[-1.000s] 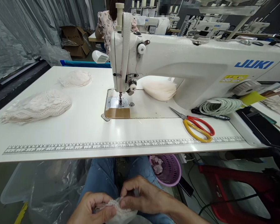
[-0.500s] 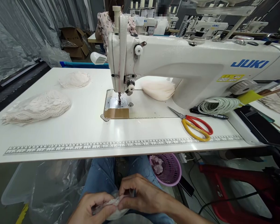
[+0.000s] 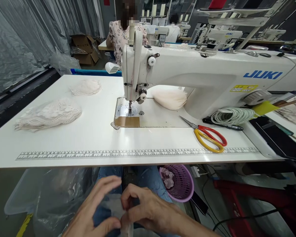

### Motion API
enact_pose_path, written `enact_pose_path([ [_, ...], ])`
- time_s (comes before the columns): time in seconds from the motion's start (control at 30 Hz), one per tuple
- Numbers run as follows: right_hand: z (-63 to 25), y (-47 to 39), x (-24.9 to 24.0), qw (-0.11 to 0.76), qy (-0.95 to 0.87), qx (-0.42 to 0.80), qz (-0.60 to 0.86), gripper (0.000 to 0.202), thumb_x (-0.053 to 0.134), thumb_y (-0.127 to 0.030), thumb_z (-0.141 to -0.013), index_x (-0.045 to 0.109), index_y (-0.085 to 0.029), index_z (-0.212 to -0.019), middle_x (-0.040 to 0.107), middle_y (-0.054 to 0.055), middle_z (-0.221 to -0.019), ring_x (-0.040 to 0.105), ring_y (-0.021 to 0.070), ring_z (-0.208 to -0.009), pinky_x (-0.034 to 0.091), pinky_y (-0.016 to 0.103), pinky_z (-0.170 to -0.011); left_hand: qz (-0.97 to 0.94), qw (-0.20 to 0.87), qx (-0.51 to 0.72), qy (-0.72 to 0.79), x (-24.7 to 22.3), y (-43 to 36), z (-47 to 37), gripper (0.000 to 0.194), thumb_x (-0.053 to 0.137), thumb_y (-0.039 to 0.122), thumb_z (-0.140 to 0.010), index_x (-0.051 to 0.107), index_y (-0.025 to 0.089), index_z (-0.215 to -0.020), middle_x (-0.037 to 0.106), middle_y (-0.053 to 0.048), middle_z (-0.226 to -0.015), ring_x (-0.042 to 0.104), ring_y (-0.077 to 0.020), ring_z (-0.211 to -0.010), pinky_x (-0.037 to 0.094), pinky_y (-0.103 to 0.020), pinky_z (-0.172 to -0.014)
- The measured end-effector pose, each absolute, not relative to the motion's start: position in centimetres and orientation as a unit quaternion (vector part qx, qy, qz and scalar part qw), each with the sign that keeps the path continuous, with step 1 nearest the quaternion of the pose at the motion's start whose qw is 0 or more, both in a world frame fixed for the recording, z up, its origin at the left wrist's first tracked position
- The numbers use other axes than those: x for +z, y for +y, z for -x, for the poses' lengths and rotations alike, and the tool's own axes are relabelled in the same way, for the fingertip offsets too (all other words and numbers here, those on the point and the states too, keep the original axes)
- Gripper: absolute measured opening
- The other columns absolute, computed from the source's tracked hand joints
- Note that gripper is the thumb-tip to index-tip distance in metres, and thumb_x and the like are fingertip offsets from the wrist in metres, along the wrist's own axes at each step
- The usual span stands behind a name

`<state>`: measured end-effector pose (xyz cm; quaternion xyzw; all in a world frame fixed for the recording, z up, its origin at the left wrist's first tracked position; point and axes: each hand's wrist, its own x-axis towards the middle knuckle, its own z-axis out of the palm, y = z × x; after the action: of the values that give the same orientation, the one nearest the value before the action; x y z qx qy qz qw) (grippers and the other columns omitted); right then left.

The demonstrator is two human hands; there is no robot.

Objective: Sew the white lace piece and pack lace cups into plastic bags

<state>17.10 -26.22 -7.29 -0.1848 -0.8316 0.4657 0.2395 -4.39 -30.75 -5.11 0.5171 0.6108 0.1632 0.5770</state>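
Hands differ: left hand point(image 3: 93, 210) now spread open; right hand point(image 3: 143, 209) still pinches fabric point(image 3: 127, 227).

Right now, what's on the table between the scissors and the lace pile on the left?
In the head view, the sewing machine's needle plate lies between the scissors and lace pile; otherwise bare table.

"JUKI" on sewing machine point(image 3: 212, 75); numbered ruler point(image 3: 138, 154).
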Motion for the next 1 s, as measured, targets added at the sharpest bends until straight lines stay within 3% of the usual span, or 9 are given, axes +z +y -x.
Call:
enact_pose_path([
  [0.1,-16.9,-26.0,-7.6,0.266,-0.789,0.532,0.155,0.023,0.048,-0.015,-0.089,0.068,-0.018,-0.076,0.051,0.004,-0.095,0.055,0.0114,-0.086,0.048,0.020,-0.076,-0.525,0.644,0.080,0.550,-5.4,-28.6,4.4,0.053,0.080,0.034,-0.063,0.062,0.032,-0.113,0.059,-0.003,-0.111,0.044,-0.0305,-0.118,0.041,-0.028,-0.092],
  [0.17,-16.9,-25.8,-7.7,0.287,-0.761,0.561,0.155,0.024,0.047,-0.017,-0.090,0.067,-0.017,-0.076,0.051,0.005,-0.094,0.056,0.0131,-0.089,0.048,0.022,-0.078,-0.544,0.651,0.088,0.522,-5.9,-27.9,3.8,0.035,0.077,0.026,-0.062,0.067,0.024,-0.096,0.060,0.000,-0.093,0.052,-0.0238,-0.097,0.042,-0.024,-0.082],
  [0.23,-17.1,-25.8,-7.8,0.300,-0.729,0.586,0.189,0.023,0.046,-0.020,-0.092,0.066,-0.017,-0.082,0.053,0.006,-0.094,0.056,0.0149,-0.091,0.046,0.026,-0.081,-0.540,0.661,0.119,0.508,-6.5,-27.9,3.2,0.017,0.070,0.028,-0.067,0.064,0.018,-0.080,0.053,0.003,-0.074,0.049,-0.0164,-0.073,0.039,-0.021,-0.065],
  [0.33,-17.3,-26.5,-8.6,0.311,-0.615,0.672,0.270,0.021,0.047,-0.034,-0.094,0.059,-0.018,-0.101,0.057,0.007,-0.096,0.055,0.0147,-0.084,0.045,0.028,-0.076,-0.524,0.665,0.142,0.512,-7.7,-28.4,2.9,0.025,0.066,0.038,-0.069,0.054,0.017,-0.068,0.042,0.005,-0.061,0.037,-0.0120,-0.059,0.029,-0.021,-0.054],
  [0.43,-16.8,-27.4,-9.9,0.309,-0.516,0.729,0.326,0.041,0.062,-0.050,-0.082,0.053,-0.018,-0.108,0.057,0.003,-0.090,0.051,0.0126,-0.073,0.041,0.025,-0.067,-0.529,0.644,0.144,0.533,-8.5,-28.9,3.1,0.037,0.063,0.051,-0.072,0.049,0.018,-0.065,0.040,0.005,-0.061,0.035,-0.0122,-0.059,0.026,-0.022,-0.054],
  [0.57,-15.9,-27.8,-10.7,0.263,-0.503,0.720,0.398,0.039,0.076,-0.047,-0.066,0.057,-0.016,-0.079,0.047,-0.005,-0.065,0.039,0.0096,-0.061,0.031,0.022,-0.056,-0.547,0.626,0.149,0.535,-8.6,-29.3,3.4,0.038,0.051,0.053,-0.082,0.057,0.016,-0.072,0.046,0.003,-0.065,0.041,-0.0141,-0.064,0.032,-0.022,-0.058],
  [0.73,-16.5,-27.1,-9.9,0.239,-0.521,0.720,0.392,0.028,0.073,-0.039,-0.067,0.057,-0.015,-0.069,0.046,-0.005,-0.062,0.037,0.0092,-0.059,0.028,0.021,-0.053,-0.629,0.527,0.192,0.538,-8.0,-29.6,4.2,0.031,0.042,0.031,-0.086,0.056,0.020,-0.061,0.058,-0.003,-0.072,0.054,-0.0190,-0.071,0.040,-0.026,-0.069],
  [0.9,-17.2,-26.8,-8.7,0.220,-0.599,0.659,0.398,0.016,0.064,-0.030,-0.075,0.059,-0.015,-0.077,0.046,-0.005,-0.065,0.038,0.0093,-0.059,0.029,0.020,-0.053,-0.590,0.497,0.186,0.608,-7.4,-30.5,3.6,0.033,0.051,0.041,-0.082,0.063,0.030,-0.110,0.064,-0.006,-0.113,0.056,-0.0271,-0.107,0.048,-0.026,-0.079],
  [1.0,-17.6,-26.6,-7.9,0.212,-0.635,0.633,0.390,0.014,0.065,-0.028,-0.077,0.061,-0.015,-0.079,0.047,-0.004,-0.066,0.038,0.0092,-0.060,0.029,0.020,-0.054,-0.632,0.450,0.155,0.612,-7.8,-30.5,2.9,0.026,0.049,0.032,-0.079,0.066,0.028,-0.098,0.067,-0.004,-0.101,0.059,-0.0249,-0.100,0.046,-0.028,-0.084],
])
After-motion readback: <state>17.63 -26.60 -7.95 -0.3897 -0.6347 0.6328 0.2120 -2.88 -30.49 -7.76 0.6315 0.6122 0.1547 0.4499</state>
